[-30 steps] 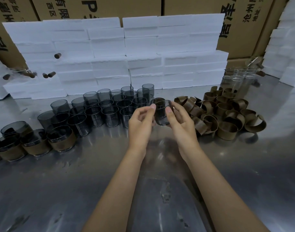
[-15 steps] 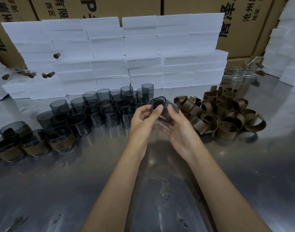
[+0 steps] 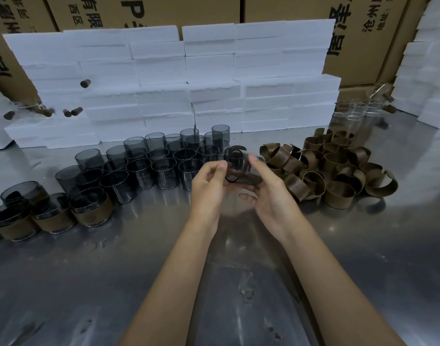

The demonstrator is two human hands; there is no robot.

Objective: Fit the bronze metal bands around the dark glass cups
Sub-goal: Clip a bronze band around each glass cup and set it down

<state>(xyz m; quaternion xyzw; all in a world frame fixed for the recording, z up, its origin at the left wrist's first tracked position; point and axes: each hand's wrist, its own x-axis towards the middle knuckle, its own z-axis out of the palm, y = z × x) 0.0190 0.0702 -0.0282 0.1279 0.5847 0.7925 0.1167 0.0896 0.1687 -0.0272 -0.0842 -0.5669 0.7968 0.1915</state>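
The left hand [image 3: 209, 183] and right hand [image 3: 268, 193] hold one dark cup [image 3: 236, 161] between them, lifted off the surface [image 3: 139, 283] and tipped on its side. Each hand grasps it with curled fingers and a thumb on top: the left thumb pinches near the cup's lower end, the right palm cradles it from below. A bronze band [image 3: 243, 178] lies round the lower part of the glass, blurred, so how far it is seated cannot be told.

To my eye the step in hand is sliding the band along the cup. It should go best with the right hand keeping the glass steady while the left works the band on evenly all round, since a split metal strip pushed on one side only may cock and bind, or scratch the glass. Grip should stay light; the glass is smooth and could slip.

Left of the hands stand the bare cups [image 3: 139, 168] in rows, and farther left the banded cups [image 3: 91, 208]. Just right lies the band heap [image 3: 333, 168]. White foam blocks [image 3: 214, 78] are stacked behind.
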